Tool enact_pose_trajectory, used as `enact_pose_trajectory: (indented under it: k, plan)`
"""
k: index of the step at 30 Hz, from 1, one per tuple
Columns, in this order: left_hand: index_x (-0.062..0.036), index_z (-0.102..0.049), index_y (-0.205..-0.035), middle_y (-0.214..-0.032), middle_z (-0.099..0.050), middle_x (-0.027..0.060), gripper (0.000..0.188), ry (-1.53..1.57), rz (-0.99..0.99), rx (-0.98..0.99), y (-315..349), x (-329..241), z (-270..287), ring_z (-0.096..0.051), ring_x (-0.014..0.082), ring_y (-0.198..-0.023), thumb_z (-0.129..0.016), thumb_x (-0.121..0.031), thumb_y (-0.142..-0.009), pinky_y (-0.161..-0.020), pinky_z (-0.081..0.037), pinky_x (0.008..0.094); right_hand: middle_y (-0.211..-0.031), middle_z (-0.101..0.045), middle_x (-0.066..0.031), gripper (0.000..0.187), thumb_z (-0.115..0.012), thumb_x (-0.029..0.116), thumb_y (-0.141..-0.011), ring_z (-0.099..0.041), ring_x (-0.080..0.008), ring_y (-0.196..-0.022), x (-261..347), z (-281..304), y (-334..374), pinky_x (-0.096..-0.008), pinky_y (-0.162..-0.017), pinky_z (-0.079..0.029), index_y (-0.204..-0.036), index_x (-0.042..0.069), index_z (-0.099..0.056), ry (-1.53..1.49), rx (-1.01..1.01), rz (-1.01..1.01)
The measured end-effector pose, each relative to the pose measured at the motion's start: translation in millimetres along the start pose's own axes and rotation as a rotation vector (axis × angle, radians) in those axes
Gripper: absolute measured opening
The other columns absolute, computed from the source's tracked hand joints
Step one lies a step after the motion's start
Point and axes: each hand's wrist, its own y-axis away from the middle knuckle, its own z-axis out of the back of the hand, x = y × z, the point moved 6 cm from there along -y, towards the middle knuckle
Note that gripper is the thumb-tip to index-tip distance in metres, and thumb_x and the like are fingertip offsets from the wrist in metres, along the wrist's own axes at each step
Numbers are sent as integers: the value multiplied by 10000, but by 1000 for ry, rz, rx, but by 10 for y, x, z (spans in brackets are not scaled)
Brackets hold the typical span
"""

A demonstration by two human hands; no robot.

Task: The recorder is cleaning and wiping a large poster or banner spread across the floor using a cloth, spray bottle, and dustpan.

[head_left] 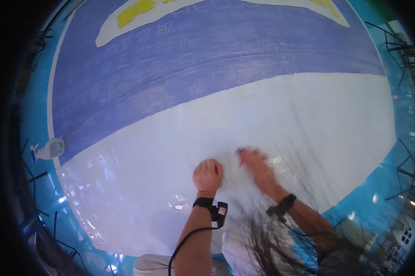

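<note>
A large sheet, white in its near part (170, 129), spreads out before me. My left hand (208, 175) rests on it as a closed fist, with nothing showing from between the fingers. To its right, my right hand (255, 163) is low over the white surface and smeared by motion. Its fingers point forward and left, with a small dark reddish spot at their tips; whether that is a held thing or a fingertip I cannot make out. Both wrists wear black straps, and a cable runs from the left one.
Beyond the white area lies a purple-blue painted field (170, 69) with faint pale lettering and yellow-marked white shapes. A spray bottle (51, 149) with a blue nozzle lies at the left edge. Glossy blue floor (368, 184) surrounds the sheet, with thin black legs standing around it. Dark hair strands hang at lower right.
</note>
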Motion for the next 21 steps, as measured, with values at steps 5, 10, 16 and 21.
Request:
enact_pose_trajectory:
  k: [5, 10, 16, 21]
  plan:
    - [-113, -492, -667, -603, -508, 26, 136, -36, -35, -10, -67, -68, 38, -538, 211, -567, -593, -82, -752, -500, -438, 339, -1341, -498, -85, 392, -440, 39, -892, -447, -251, -1261, -497, 710, -116, -358, -1086, -310, -1274, 76, -519, 58, -20, -86]
    - [-103, -477, -663, -583, -487, 30, 149, 11, -37, -34, -93, -193, -85, -516, 211, -545, -587, -78, -760, -489, -422, 341, -1352, -480, -119, 607, -366, -161, -776, -425, -260, -1283, -770, 1112, -222, -354, -1087, -312, -1323, 80, -468, 356, -416, -287]
    - [-104, -456, -653, -579, -486, 27, 182, -78, -31, -9, -18, 82, 90, -514, 222, -537, -594, -81, -770, -479, -415, 348, -1363, -468, -61, 412, -453, 72, -916, -434, -265, -1257, 12, 388, 693, -362, -1095, -278, -1327, 101, -459, 41, 118, 42]
    - [-103, -454, -665, -578, -490, 13, 176, -40, -79, -48, -144, -263, -52, -511, 212, -525, -587, -73, -777, -467, -410, 338, -1364, -474, -101, 417, -364, -3, -911, -401, -246, -1297, -1125, 1506, 237, -356, -1101, -279, -1312, 47, -466, 283, -317, -329]
